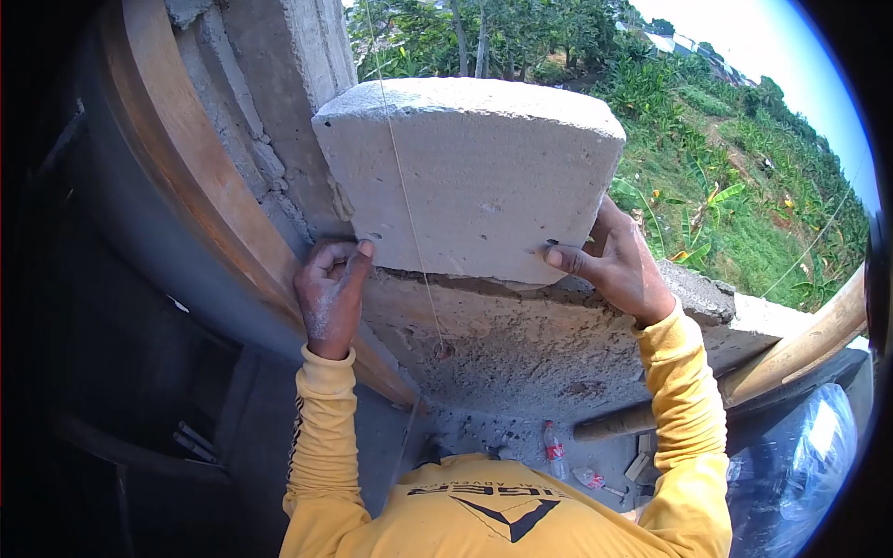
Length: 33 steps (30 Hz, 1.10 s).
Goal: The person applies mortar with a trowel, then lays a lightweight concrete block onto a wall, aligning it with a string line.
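Observation:
A pale grey lightweight concrete block (474, 191) stands on edge on top of a low wall (521, 335), its left side close to a concrete column (288, 102). My left hand (332, 298) is closed at the block's lower left corner, thumb tip against its face; the other fingers are curled and partly hidden. On the right, my right hand (621, 265) grips the lower right edge, with the thumb on the near face and the fingers round the side. A thin string (406, 191) runs down in front of the block. Mortar (567, 293) shows under its bottom edge.
A wooden board (200, 153) runs along the column on the left. At lower right are a bamboo pole (791, 339) and a clear plastic bag (795, 474). A plastic bottle (555, 451) lies on the floor among debris. Beyond the wall, a green slope (735, 186) drops away.

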Each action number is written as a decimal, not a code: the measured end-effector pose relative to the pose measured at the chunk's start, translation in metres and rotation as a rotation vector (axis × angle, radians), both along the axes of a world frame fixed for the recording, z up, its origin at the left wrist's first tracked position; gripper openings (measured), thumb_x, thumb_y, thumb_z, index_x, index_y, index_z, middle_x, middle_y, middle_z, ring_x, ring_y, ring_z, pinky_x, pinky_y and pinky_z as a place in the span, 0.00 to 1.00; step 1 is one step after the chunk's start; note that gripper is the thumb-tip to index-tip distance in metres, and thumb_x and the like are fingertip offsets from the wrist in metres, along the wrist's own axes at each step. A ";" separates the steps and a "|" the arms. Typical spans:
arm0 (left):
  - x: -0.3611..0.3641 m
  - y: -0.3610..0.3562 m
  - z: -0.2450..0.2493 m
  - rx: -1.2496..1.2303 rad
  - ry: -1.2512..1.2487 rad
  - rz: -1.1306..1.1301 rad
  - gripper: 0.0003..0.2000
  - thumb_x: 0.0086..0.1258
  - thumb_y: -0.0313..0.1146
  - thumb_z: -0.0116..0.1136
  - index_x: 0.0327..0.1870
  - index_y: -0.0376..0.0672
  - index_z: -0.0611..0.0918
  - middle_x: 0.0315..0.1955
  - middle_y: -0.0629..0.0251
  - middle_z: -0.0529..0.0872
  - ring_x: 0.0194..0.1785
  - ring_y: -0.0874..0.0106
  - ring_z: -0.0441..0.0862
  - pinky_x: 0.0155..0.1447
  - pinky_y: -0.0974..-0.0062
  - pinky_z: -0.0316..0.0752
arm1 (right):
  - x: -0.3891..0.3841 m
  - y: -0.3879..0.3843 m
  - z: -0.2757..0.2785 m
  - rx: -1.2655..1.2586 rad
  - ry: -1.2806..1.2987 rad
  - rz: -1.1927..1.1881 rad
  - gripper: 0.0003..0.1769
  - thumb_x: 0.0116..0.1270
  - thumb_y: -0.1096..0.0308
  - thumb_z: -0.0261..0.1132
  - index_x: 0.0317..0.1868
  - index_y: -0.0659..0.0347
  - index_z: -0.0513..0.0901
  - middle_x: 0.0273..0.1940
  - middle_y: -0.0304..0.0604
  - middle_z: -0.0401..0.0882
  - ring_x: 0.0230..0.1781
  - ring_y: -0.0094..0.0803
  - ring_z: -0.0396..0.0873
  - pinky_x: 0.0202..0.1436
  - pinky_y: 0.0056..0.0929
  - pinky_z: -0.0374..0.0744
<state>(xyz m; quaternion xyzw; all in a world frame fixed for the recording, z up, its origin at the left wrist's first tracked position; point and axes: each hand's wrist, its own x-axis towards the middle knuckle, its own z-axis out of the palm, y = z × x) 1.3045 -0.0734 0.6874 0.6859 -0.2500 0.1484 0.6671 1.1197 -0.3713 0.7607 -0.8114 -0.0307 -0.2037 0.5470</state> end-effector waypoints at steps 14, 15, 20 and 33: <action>0.005 0.004 0.008 0.069 -0.094 -0.019 0.10 0.71 0.29 0.74 0.35 0.31 0.85 0.33 0.62 0.83 0.33 0.76 0.81 0.41 0.73 0.76 | -0.001 0.009 0.001 0.094 0.038 -0.058 0.48 0.61 0.60 0.86 0.73 0.72 0.70 0.64 0.58 0.82 0.64 0.43 0.82 0.69 0.45 0.82; 0.004 0.005 0.010 0.081 -0.099 -0.014 0.10 0.71 0.29 0.74 0.35 0.31 0.85 0.33 0.62 0.83 0.33 0.76 0.82 0.41 0.73 0.76 | -0.002 0.009 0.000 0.096 0.046 -0.057 0.48 0.61 0.60 0.86 0.73 0.72 0.70 0.64 0.57 0.82 0.64 0.43 0.82 0.69 0.44 0.81; 0.006 0.004 0.006 0.053 -0.110 -0.025 0.10 0.71 0.29 0.73 0.35 0.30 0.85 0.32 0.62 0.83 0.33 0.76 0.81 0.41 0.73 0.75 | -0.003 0.010 0.002 0.075 0.051 -0.056 0.47 0.61 0.60 0.86 0.72 0.72 0.70 0.64 0.56 0.82 0.65 0.42 0.81 0.70 0.44 0.81; 0.007 0.005 0.009 0.067 -0.081 -0.040 0.10 0.71 0.28 0.73 0.35 0.31 0.85 0.32 0.62 0.82 0.33 0.77 0.80 0.40 0.74 0.75 | -0.003 0.011 0.000 0.067 0.050 -0.069 0.45 0.62 0.60 0.85 0.71 0.72 0.71 0.63 0.58 0.82 0.65 0.45 0.82 0.70 0.45 0.82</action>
